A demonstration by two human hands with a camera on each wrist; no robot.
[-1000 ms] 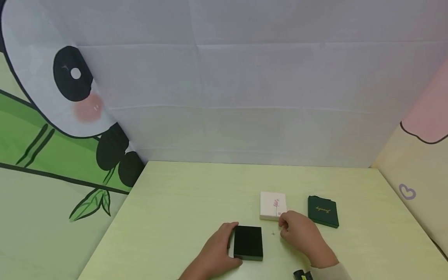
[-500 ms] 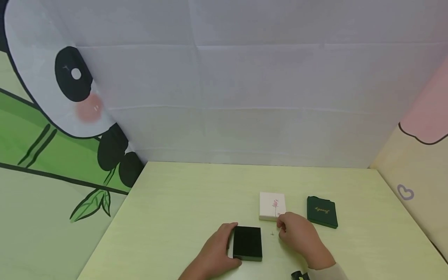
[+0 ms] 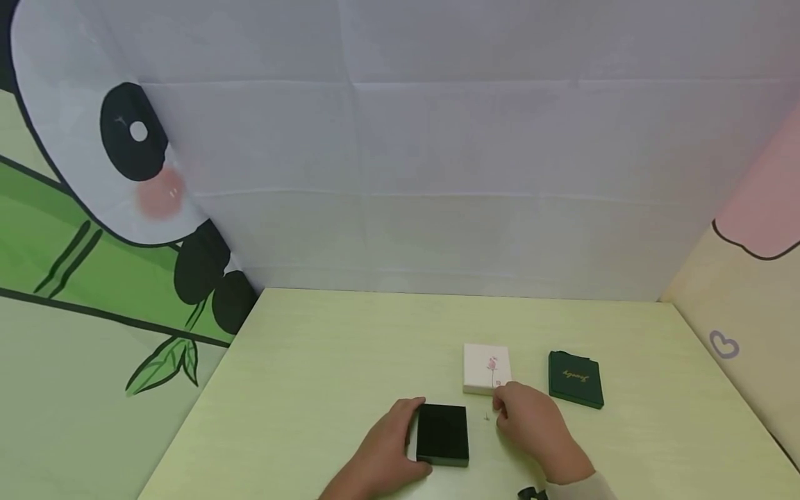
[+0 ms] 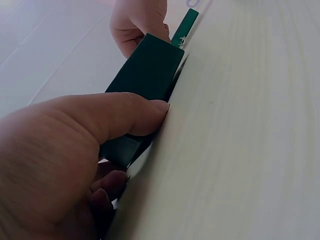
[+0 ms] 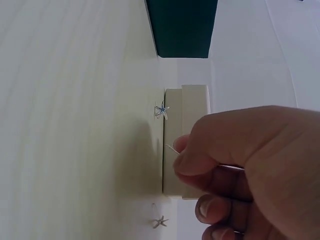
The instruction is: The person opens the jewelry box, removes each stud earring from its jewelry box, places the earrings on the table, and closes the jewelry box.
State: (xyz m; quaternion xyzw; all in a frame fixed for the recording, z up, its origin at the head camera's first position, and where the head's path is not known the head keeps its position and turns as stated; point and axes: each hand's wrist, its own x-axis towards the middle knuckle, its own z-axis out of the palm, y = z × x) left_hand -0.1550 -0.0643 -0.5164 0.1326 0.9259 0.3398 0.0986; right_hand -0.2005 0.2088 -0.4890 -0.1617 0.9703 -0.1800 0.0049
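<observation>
My left hand point(image 3: 394, 448) grips a small dark green jewelry box point(image 3: 442, 434) with a black top, its thumb point(image 4: 137, 115) on the near side and its fingers partly hidden. To the right, my right hand point(image 3: 531, 423) pinches a thin silvery wire point(image 5: 172, 148) between thumb and forefinger; whatever else belongs to the wire is hidden. A small starfish earring point(image 5: 161, 111) lies on the table just in front of these fingertips. A second starfish earring point(image 5: 160, 222) lies further along, beside the curled lower fingers.
A white box point(image 3: 486, 368) with a pink flower print sits just beyond my right hand. Further right lies a dark green box piece point(image 3: 576, 378) with gold lettering. The pale table point(image 3: 325, 347) ends at a white cloth backdrop point(image 3: 437, 173).
My right hand has shifted slightly toward me and to the left, still close to the white box. My left hand and the dark green jewelry box stay in place.
</observation>
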